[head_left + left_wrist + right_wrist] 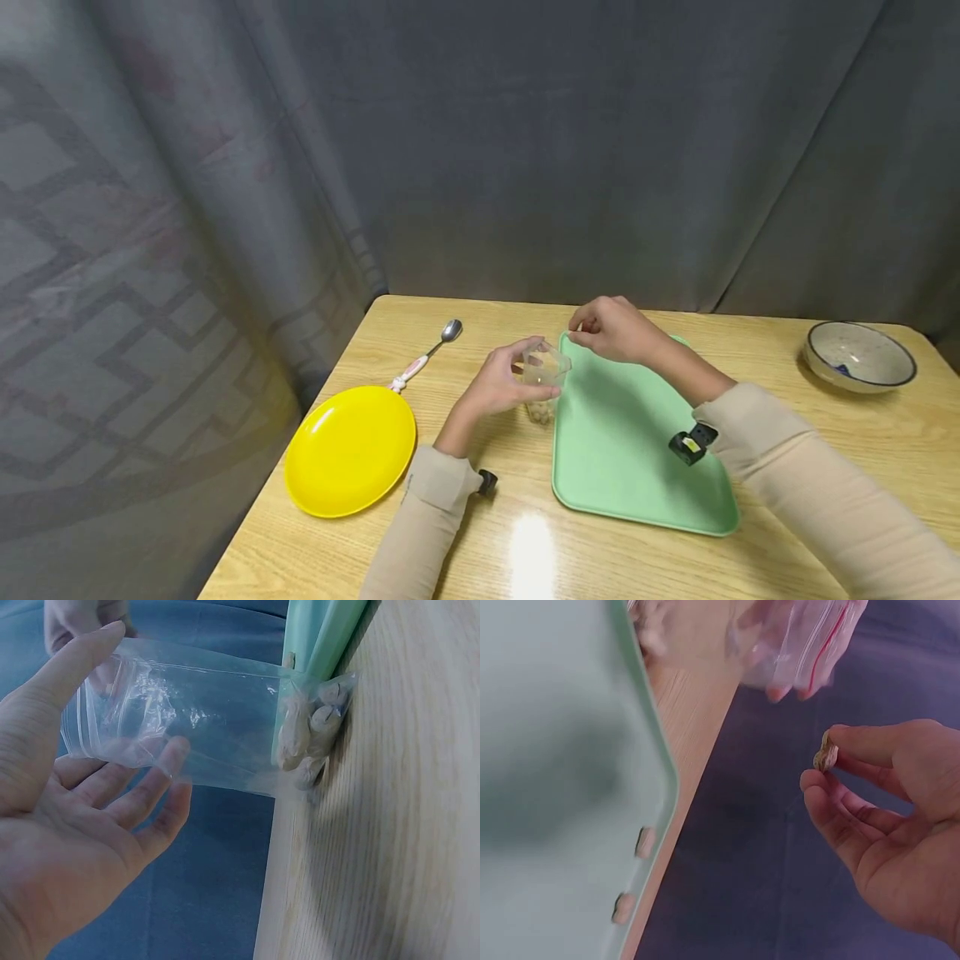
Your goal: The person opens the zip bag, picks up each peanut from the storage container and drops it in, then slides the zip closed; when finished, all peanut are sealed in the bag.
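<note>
My left hand [497, 385] holds a clear zip bag [217, 720] around its open top, thumb on one side and fingers on the other. Several unshelled peanuts [294, 735] lie at the bag's bottom, which sits low at the table beside the tray. Between thumb and fingertips, my right hand [617, 330] pinches one peanut [826, 755], above the far left corner of the light green tray [637, 450]. In the right wrist view, two peanuts, one [646, 842] and another [622, 907], lie along the tray's far edge.
On the left is a yellow plate [348, 450], with a spoon [420, 362] with a white handle just behind it. A speckled bowl [862, 354] with a dark rim stands at the far right. Behind the wooden table [480, 550] hangs a grey curtain [555, 167].
</note>
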Action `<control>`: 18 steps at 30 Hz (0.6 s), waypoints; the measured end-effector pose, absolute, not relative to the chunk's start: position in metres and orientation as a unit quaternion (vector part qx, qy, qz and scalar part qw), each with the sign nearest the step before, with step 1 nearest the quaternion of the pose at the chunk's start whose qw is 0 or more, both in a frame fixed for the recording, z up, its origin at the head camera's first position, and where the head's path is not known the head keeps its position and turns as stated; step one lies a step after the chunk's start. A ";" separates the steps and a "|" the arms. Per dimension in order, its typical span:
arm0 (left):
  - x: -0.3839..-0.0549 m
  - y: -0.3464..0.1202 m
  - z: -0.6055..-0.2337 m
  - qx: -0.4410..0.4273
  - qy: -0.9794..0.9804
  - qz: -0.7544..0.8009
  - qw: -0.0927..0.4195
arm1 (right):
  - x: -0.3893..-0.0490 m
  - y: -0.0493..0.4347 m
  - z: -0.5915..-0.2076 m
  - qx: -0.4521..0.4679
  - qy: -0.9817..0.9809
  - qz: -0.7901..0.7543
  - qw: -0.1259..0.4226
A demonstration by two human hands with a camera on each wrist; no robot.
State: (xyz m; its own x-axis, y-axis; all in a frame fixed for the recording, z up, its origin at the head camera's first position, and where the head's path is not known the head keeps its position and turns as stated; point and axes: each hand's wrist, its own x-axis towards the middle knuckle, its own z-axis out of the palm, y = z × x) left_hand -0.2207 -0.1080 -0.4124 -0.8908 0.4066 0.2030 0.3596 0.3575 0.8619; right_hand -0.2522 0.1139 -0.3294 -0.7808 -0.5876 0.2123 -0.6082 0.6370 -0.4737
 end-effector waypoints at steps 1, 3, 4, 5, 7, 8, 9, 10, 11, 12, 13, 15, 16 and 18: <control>-0.221 -0.108 -0.412 0.233 0.824 0.516 0.024 | -0.251 0.111 -0.329 0.336 -0.902 0.270 0.018; -0.220 -0.108 -0.412 0.235 0.823 0.517 0.027 | -0.248 0.106 -0.329 0.348 -0.897 0.273 0.018; -0.220 -0.109 -0.412 0.235 0.822 0.517 0.029 | -0.247 0.102 -0.329 0.354 -0.894 0.274 0.017; -0.220 -0.109 -0.412 0.234 0.823 0.517 0.031 | -0.246 0.099 -0.329 0.360 -0.891 0.276 0.015; -0.219 -0.109 -0.412 0.228 0.825 0.515 0.035 | -0.244 0.092 -0.328 0.372 -0.885 0.278 0.013; -0.219 -0.109 -0.412 0.225 0.826 0.515 0.037 | -0.242 0.089 -0.328 0.378 -0.883 0.278 0.011; -0.219 -0.110 -0.411 0.222 0.827 0.515 0.038 | -0.242 0.087 -0.328 0.382 -0.881 0.278 0.009; -0.218 -0.110 -0.411 0.219 0.828 0.514 0.040 | -0.241 0.085 -0.327 0.385 -0.880 0.277 0.007; -0.218 -0.110 -0.411 0.216 0.829 0.514 0.042 | -0.241 0.083 -0.327 0.388 -0.879 0.275 0.007; -0.218 -0.111 -0.411 0.215 0.829 0.515 0.043 | -0.240 0.082 -0.327 0.391 -0.879 0.273 0.009; -0.218 -0.111 -0.411 0.215 0.828 0.516 0.044 | -0.240 0.081 -0.327 0.391 -0.879 0.272 0.009; -0.218 -0.111 -0.412 0.216 0.828 0.516 0.045 | -0.240 0.080 -0.326 0.394 -0.879 0.270 0.011; -0.218 -0.111 -0.412 0.217 0.828 0.516 0.044 | -0.239 0.080 -0.325 0.393 -0.879 0.270 0.012; -0.219 -0.112 -0.412 0.221 0.827 0.516 0.042 | -0.239 0.079 -0.325 0.391 -0.880 0.270 0.012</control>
State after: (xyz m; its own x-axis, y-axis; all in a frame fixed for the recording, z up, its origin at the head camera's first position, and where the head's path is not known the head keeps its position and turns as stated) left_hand -0.2188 -0.1116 -0.4123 -0.8991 0.4078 0.1589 0.3218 0.3698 0.8716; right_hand -0.2392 0.0795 -0.3247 -0.6944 -0.6812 0.2319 -0.6940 0.5487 -0.4662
